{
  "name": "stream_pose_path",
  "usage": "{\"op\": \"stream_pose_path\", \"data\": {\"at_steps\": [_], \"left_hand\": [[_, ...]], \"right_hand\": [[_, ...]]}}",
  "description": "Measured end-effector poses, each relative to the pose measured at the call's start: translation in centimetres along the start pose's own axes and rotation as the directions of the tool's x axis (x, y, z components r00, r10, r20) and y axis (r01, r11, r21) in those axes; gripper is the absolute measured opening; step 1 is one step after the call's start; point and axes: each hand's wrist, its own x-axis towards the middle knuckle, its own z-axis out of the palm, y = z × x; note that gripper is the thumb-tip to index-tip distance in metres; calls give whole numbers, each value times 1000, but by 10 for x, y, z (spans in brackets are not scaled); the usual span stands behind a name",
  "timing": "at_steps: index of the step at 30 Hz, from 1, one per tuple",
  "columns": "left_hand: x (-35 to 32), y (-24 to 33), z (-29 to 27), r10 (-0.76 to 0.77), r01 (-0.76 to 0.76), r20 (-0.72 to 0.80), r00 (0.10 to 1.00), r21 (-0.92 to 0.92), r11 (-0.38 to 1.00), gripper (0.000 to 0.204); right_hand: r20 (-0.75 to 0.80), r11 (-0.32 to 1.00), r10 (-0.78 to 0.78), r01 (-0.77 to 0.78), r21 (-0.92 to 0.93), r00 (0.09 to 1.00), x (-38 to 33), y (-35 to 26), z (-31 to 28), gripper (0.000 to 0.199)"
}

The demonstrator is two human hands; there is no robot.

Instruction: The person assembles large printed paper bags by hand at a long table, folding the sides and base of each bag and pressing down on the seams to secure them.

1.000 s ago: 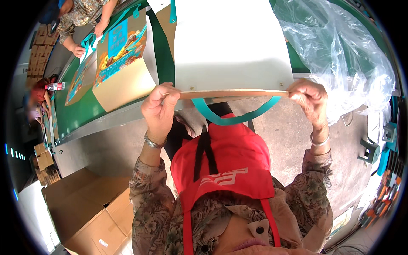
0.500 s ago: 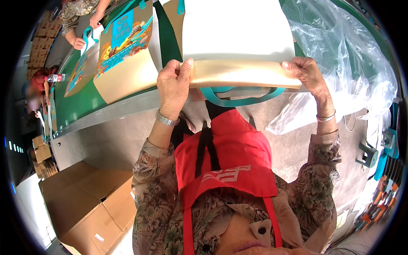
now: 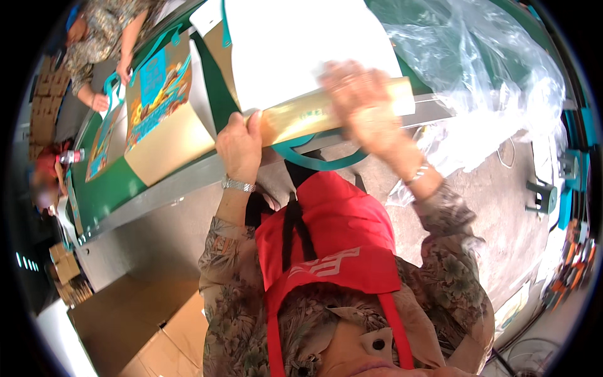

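A flat bag [image 3: 308, 44], white on its upper face, lies over the near edge of the green table. Its gold flap [image 3: 289, 122] is folded up along the near side, and a teal strap handle [image 3: 326, 163] hangs below. My left hand [image 3: 240, 143] pinches the left end of the flap, thumb on top and fingers mostly hidden. Blurred by motion, my right hand [image 3: 361, 97] lies flat across the flap's right half and the white face, fingers stretched out.
Gold bags with teal straps and food prints [image 3: 160, 94] lie to the left. Clear plastic film [image 3: 483, 69] covers the table's right side. Across the far left, a co-worker's hands [image 3: 103, 100] handle a bag strap. A cardboard box [image 3: 138, 320] stands on the floor, lower left.
My right hand has left the flap's right end and moved left onto its face. The flap now tilts, right end higher. My left hand keeps its hold.
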Motion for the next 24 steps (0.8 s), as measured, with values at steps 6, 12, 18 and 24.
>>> {"op": "stream_pose_path", "data": {"at_steps": [6,12,18,24], "left_hand": [[10,10,-15,-9,-12,86,996,231,973,47],[19,94,6,413,-440,330,849,11,898,72],[17,83,17,419,-435,307,854,-18,900,81],[7,50,11,334,-359,285,898,38,933,81]], "right_hand": [[21,953,104,-106,282,994,-10,-22,24,85],[3,931,5,-6,365,1000,-3,-13,11,117],[86,919,-24,-12,394,996,-12,20,-4,129],[77,930,201,-215,297,977,-29,38,20,133]]}}
